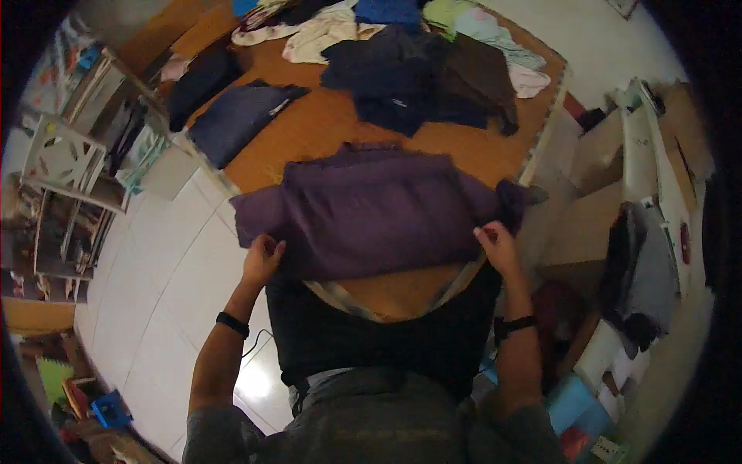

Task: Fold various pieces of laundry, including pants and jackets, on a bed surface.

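A dark purple collared shirt (371, 214) lies across the near part of a brown wooden tabletop (313, 124), its collar pointing away from me. Its sleeves reach out to both sides, and the left one hangs past the table's edge. My left hand (264, 260) grips the shirt's near left part, just below that sleeve. At the near right corner, my right hand (499, 249) has thumb and fingers curled together on the fabric. The right sleeve is bunched beyond that hand. Whatever cloth lies between the fingers is mostly hidden.
Folded dark blue jeans (240, 122) lie at the table's left edge. Dark garments (400, 75) are heaped farther back, beside a cream cloth (324, 35) and pale striped clothing (493, 40). A white rack (64, 156) stands left, cardboard boxes (591, 220) right.
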A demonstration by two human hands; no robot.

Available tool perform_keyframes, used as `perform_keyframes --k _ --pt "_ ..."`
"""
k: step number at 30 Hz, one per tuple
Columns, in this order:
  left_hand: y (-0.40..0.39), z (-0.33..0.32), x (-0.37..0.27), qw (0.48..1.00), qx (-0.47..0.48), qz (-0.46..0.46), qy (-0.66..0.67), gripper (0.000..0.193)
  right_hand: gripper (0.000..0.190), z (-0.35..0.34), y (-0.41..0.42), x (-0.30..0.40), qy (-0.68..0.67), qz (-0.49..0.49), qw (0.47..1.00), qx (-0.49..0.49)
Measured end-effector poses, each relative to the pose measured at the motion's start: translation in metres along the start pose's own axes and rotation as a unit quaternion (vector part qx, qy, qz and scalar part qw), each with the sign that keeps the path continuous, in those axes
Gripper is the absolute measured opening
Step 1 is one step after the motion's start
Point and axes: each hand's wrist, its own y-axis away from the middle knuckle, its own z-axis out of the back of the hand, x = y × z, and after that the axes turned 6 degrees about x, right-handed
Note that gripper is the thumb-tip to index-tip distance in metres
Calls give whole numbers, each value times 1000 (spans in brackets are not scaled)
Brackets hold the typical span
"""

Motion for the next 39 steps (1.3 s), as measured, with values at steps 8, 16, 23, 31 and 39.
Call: perform_keyframes --k 8,16,23,31,39 --pt "34 -23 21 976 79 7 205 45 41 -12 28 5 -147 -72 984 69" --pt "11 -49 64 981 -15 -87 173 29 37 -38 13 -57 -57 -12 998 22" --pt "29 -34 114 948 65 -24 311 14 36 -21 31 -75 -147 -37 988 -2" --pt "-1 -19 0 975 -104 -183 -73 46 53 20 -22 -85 -175 -168 954 -176" --pt "-47 -112 -172 911 45 -373 -172 64 71 13 -59 -117 -596 -275 740 -143"
